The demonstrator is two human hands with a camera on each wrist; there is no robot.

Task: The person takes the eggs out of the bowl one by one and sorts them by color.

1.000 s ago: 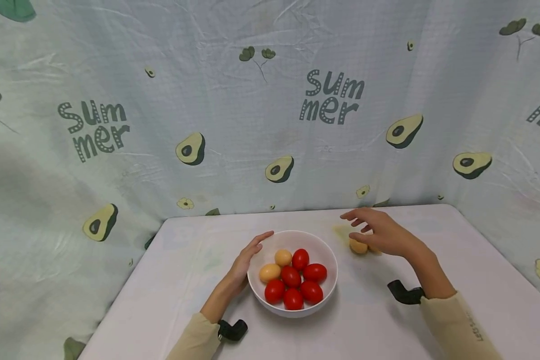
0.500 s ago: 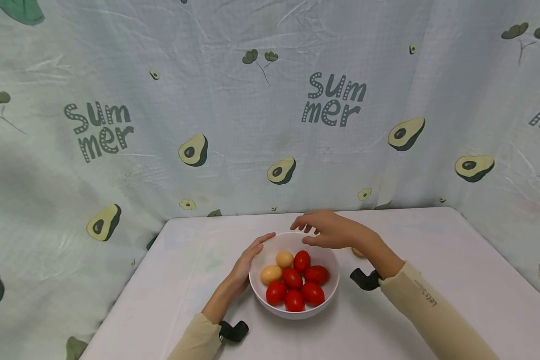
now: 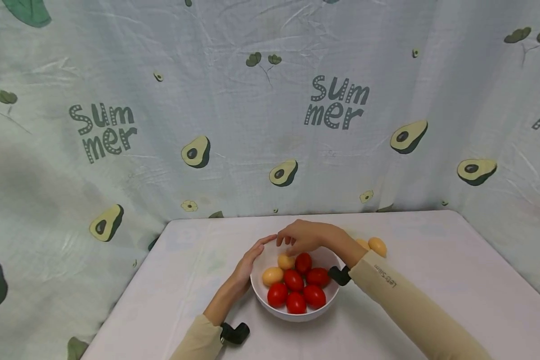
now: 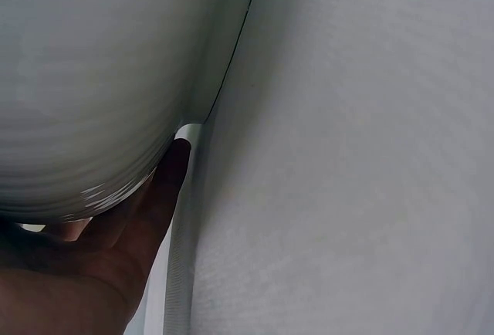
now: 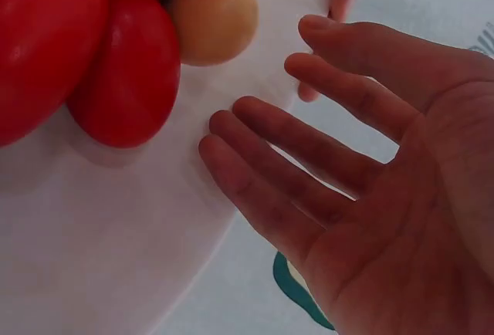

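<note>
While outstretched left hand [image 3: 246, 265] touches one bowl [image 3: 261, 298], right hand [image 3: 305, 235] spread, six red eggs [image 3: 293, 280], four yellow [image 3: 272, 276]

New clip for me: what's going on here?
A person's left hand rests against the outside of a white bowl that contains red eggs and two yellow eggs. The right hand is over the far part of the bowl, fingers apart from the eggs and holding nothing. Two more yellow eggs lie on the table, one partly hidden behind the right forearm.
</note>
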